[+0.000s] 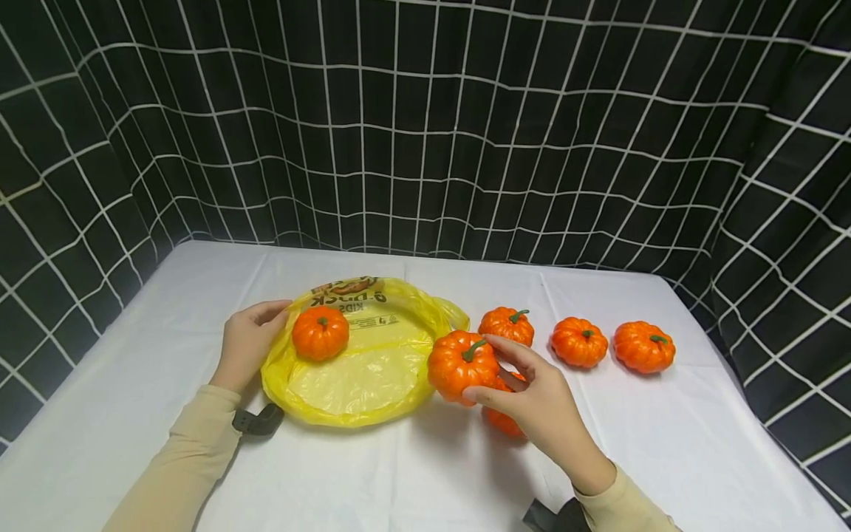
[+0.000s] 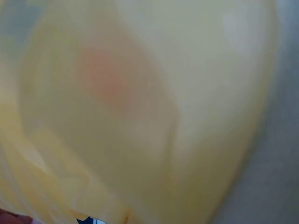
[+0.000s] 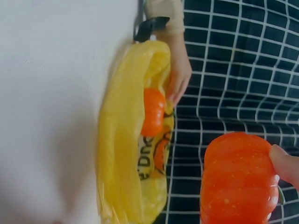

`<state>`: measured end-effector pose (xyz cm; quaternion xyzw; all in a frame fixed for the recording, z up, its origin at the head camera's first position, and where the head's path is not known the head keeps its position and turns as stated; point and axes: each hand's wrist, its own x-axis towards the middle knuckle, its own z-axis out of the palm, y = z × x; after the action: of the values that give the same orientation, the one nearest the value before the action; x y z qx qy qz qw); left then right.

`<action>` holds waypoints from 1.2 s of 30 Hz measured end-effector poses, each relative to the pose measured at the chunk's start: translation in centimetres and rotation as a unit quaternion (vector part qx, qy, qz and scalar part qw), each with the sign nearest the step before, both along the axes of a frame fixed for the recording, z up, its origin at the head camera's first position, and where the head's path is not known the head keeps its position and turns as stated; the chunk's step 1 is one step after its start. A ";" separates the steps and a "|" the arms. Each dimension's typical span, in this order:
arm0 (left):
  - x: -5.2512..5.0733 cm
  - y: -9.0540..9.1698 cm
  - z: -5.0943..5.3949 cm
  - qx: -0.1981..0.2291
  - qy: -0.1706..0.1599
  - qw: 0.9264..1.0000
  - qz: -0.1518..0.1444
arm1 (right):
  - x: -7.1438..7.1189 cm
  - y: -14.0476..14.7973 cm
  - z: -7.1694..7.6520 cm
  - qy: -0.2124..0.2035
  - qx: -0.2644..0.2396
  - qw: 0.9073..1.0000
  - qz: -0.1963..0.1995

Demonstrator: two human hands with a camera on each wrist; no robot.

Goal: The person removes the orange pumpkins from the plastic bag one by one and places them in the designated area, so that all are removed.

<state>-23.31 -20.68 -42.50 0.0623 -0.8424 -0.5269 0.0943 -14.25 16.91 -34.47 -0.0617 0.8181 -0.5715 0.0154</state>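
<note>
My right hand (image 1: 541, 395) grips a small orange pumpkin (image 1: 459, 367) with a green stem, thumb at the near side and fingers at the far side. It is held up at the right rim of a yellow plastic bag (image 1: 362, 380), which stands open with printing inside. Another pumpkin (image 1: 320, 333) lies in the left part of the bag. My left hand (image 1: 249, 343) holds the bag's left rim, its fingertips partly hidden by the plastic. In the right wrist view the held pumpkin (image 3: 238, 179) appears large and close. Blurred yellow plastic (image 2: 201, 93) fills most of the left wrist view.
Right of the bag, one pumpkin (image 1: 507, 325) sits behind my right hand and another (image 1: 503, 423) is partly hidden beneath it. Two more, a middle pumpkin (image 1: 579, 342) and a far-right pumpkin (image 1: 643, 346), rest on the white tablecloth (image 1: 665, 436). A black gridded curtain (image 1: 425, 133) encloses the table.
</note>
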 end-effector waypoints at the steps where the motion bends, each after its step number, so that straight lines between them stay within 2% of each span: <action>1: 0.0 0.0 0.0 -0.001 0.000 1.000 0.000 | 0.1 0.3 0.1 0.001 0.002 1.000 -0.005; 5: -0.1 0.0 0.0 0.000 -0.002 1.000 -0.001 | 0.4 1.7 0.4 0.004 0.014 1.000 -0.019; 12: 0.0 0.0 0.1 0.000 -0.005 1.000 0.002 | 0.7 4.0 0.6 0.005 0.065 0.997 -0.051; 17: 0.1 0.1 0.2 0.001 -0.007 1.000 0.002 | 1.1 5.4 0.4 -0.006 0.072 0.995 -0.074; 30: 0.1 0.0 0.1 0.009 -0.011 1.000 0.002 | 1.7 9.7 -0.5 -0.058 0.091 0.983 -0.147; 36: 0.1 0.0 0.1 0.008 -0.011 1.000 0.003 | 2.1 11.8 -1.9 -0.067 0.111 0.977 -0.169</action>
<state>-23.23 -20.66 -42.35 0.0711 -0.8390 -0.5326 0.0860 -12.14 28.69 -36.37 0.1179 0.8724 -0.4739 -0.0203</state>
